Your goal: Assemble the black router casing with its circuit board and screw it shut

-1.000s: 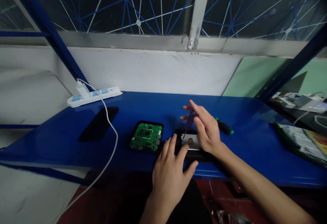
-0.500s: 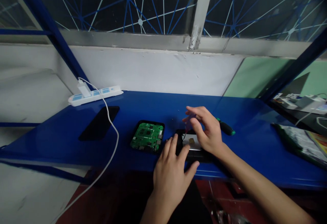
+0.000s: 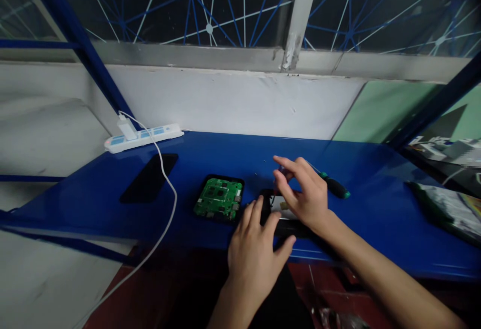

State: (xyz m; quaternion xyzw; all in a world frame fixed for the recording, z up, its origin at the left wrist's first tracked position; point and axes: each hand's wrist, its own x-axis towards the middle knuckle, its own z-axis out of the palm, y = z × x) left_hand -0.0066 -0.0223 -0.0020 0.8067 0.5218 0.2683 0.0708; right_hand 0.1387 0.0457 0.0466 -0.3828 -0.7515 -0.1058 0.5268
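A small screwdriver point(image 3: 274, 192) stands in the fingers of my right hand point(image 3: 308, 195), its handle mostly covered by them. Its tip meets the left part of a silvery plate point(image 3: 287, 212) set in a black case point(image 3: 287, 229). My left hand point(image 3: 255, 249) lies with fingers spread on the near left of that case. Left of my hands sits a green circuit board point(image 3: 220, 198) inside another black shell. A second screwdriver point(image 3: 337, 187), with a black and green handle, lies on the table just right of my right hand.
A white power strip point(image 3: 146, 137) with a plugged-in charger stands at the back left; its white cable point(image 3: 171, 219) runs over the table edge. A dark flat slab point(image 3: 150, 179) lies beneath the cable. Tiny screws point(image 3: 256, 173) lie behind the case. A plastic packet point(image 3: 447, 211) is at right.
The fingers of my right hand have closed in more on the screwdriver handle. My left hand stays on the case. The whole view has shifted slightly.
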